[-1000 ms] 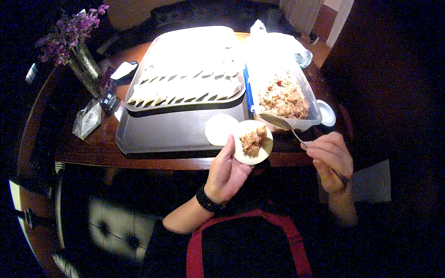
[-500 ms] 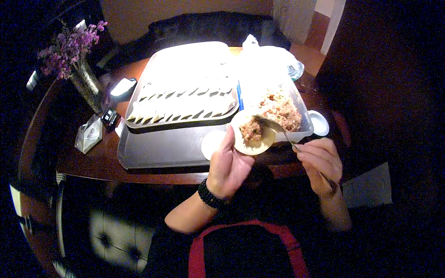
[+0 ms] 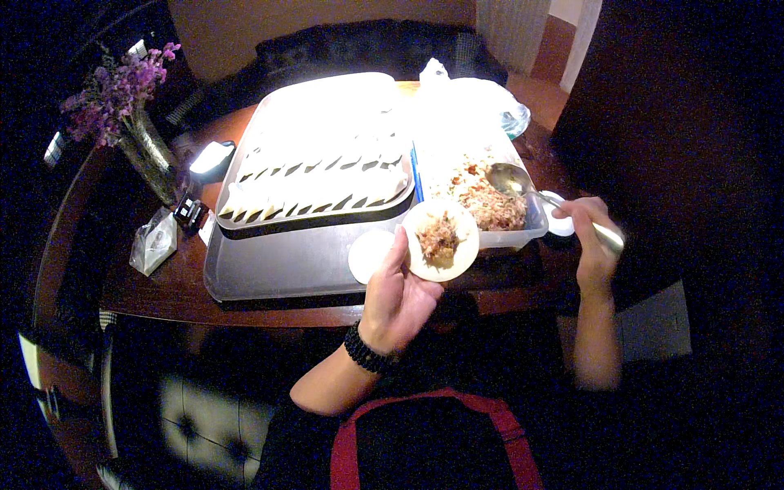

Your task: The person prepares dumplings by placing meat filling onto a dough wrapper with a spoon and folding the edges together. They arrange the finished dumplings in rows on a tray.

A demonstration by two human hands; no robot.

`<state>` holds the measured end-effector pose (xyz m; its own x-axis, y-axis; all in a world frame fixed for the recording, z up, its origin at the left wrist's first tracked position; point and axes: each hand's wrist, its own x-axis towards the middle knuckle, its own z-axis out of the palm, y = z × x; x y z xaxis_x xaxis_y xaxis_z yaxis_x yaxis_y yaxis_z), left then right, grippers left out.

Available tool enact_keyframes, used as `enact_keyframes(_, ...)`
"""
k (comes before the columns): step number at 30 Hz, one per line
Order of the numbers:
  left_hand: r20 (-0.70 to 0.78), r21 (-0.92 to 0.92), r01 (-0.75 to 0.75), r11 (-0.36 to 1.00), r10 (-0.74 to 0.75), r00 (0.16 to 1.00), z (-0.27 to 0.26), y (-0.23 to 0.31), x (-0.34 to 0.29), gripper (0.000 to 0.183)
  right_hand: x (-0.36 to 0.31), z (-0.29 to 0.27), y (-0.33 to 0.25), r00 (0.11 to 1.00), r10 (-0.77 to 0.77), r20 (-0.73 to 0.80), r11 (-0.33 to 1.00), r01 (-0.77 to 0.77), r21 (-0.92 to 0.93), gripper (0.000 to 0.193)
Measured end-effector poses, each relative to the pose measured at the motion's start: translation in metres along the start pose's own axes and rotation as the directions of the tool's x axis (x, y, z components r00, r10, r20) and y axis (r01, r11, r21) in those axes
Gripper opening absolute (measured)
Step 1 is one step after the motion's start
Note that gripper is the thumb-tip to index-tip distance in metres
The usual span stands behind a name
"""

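The half-curled left hand point(image 3: 400, 300) supports a round cream dough disc point(image 3: 461, 255), seemingly level so the brownish minced filling point(image 3: 438, 240) stays put; at the disc's three o'clock, the right hand point(image 3: 594, 243) grips a silver metal spoon point(image 3: 508, 178), bowl over the translucent plastic box point(image 3: 536, 222) at one o'clock.

EXPOSURE: I'm seeing strong light flooding the white tray point(image 3: 314, 216) and bag point(image 3: 478, 106), washing out detail | SHADOW: darkness is pooling beneath the tray's near rim | NOISE: my feed is speckling across dark surroundings | LENS: fisheye is bending the table point(image 3: 159, 298) edge | BLUR: the right hand point(image 3: 594, 237) is looking slightly soft
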<state>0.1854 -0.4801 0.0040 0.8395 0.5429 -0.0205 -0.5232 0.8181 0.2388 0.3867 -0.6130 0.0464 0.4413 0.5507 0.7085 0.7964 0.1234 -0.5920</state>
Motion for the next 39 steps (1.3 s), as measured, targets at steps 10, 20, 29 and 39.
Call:
enact_keyframes(10, 0.107, 0.002, 0.143, 0.99, -0.143, 0.984, -0.005, -0.003, -0.01, 0.056, -0.012, -0.005, -0.034, 0.904, -0.308, 0.296, 0.909, 0.188, 0.373, 0.023)
enact_keyframes(20, 0.031, 0.019, 0.125, 0.992, -0.126, 0.992, -0.007, -0.008, -0.012, 0.054, -0.03, 0.012, -0.029, 0.898, 0.415, 0.144, 0.778, -0.433, 0.455, 0.026)
enact_keyframes(29, 0.073, -0.037, 0.095, 0.995, -0.092, 0.993, -0.009, -0.008, -0.011, 0.047, -0.029, 0.017, -0.012, 0.881, 0.472, 0.035, 0.826, -0.456, 0.331, 0.021)
enact_keyframes(39, -0.015, 0.031, 0.066, 0.997, -0.066, 0.998, -0.009, -0.005, -0.013, 0.046, -0.013, 0.017, -0.003, 0.981, 0.195, 0.003, 0.968, -0.193, 0.159, 0.018)
